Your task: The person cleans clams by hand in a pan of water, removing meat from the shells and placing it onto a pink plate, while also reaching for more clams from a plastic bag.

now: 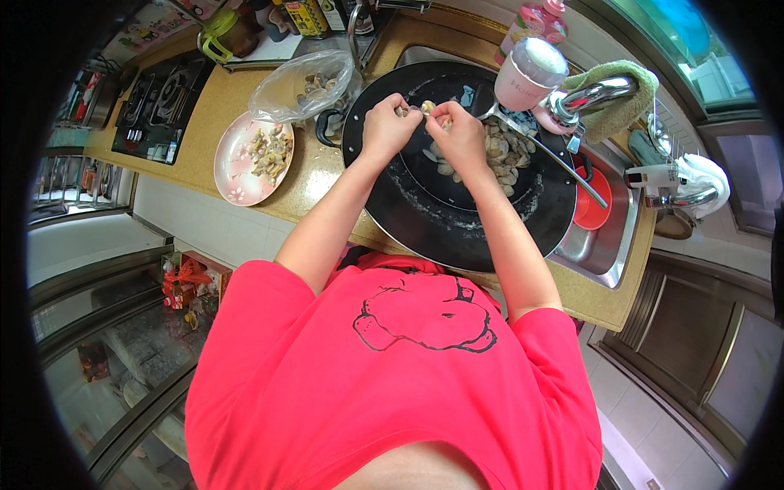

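Observation:
Both hands are held close together over a large black wok point(441, 245). My left hand point(387, 130) pinches a clam shell point(402, 112) between thumb and fingers. Beside it, my right hand point(460, 138) grips a piece of pale clam meat point(429, 106) at its fingertips. Clams in their shells point(507, 160) lie heaped in the wok, to the right of and partly behind my right hand. Shelled clam meat point(271, 153) covers the right part of a pink flowered plate point(230, 165) on the counter. A clear plastic bag point(275, 92) with shells in it lies behind the plate.
The wok rests over a steel sink point(612, 260) with a red basin point(591, 211) inside. A spatula point(551, 156) leans across the wok's right rim. A faucet filter point(530, 73) overhangs the wok's far right. At the left is a gas stove point(159, 107); bottles point(306, 17) stand behind.

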`<state>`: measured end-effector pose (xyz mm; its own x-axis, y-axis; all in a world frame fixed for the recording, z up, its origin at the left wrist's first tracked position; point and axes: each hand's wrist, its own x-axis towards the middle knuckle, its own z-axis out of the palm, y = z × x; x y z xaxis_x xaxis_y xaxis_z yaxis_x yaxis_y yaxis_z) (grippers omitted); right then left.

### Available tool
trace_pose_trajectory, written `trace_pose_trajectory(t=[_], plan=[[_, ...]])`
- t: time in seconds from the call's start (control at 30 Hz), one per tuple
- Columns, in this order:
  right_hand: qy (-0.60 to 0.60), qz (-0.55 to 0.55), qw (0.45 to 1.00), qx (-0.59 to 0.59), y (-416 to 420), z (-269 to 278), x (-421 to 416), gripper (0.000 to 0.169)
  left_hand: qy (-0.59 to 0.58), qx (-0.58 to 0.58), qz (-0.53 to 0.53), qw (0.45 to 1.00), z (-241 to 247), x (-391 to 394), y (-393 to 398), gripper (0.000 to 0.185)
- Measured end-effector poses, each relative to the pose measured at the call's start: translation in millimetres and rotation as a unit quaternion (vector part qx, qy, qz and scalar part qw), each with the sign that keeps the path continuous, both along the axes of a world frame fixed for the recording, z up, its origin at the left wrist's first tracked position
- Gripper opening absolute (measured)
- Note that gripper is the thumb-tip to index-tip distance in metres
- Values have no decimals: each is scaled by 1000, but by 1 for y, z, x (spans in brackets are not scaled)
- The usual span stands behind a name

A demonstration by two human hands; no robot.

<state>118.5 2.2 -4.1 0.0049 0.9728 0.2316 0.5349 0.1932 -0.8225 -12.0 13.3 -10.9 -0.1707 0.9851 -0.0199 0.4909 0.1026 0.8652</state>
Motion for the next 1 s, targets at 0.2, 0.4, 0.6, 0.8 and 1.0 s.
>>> trace_pose_trajectory(t=[0.2, 0.4, 0.6, 0.8, 1.0], plan=[[115, 24, 993, -11, 4, -14, -5, 14, -11, 28, 9, 999, -6, 0, 2, 18], [147, -18, 989, 9, 3, -3, -6, 16, -61, -29, 27, 997, 4, 0, -1, 20], [67, -27, 997, 37, 3, 4, -4, 17, -16, 8, 19, 1000, -1, 0, 0, 16], [446, 57, 821, -352, 7, 6, 5, 24, -41, 18, 23, 999, 12, 5, -5, 17], [539, 86, 767, -337, 12, 8, 4, 21, -18, 138, -26, 990, 6, 12, -11, 17]])
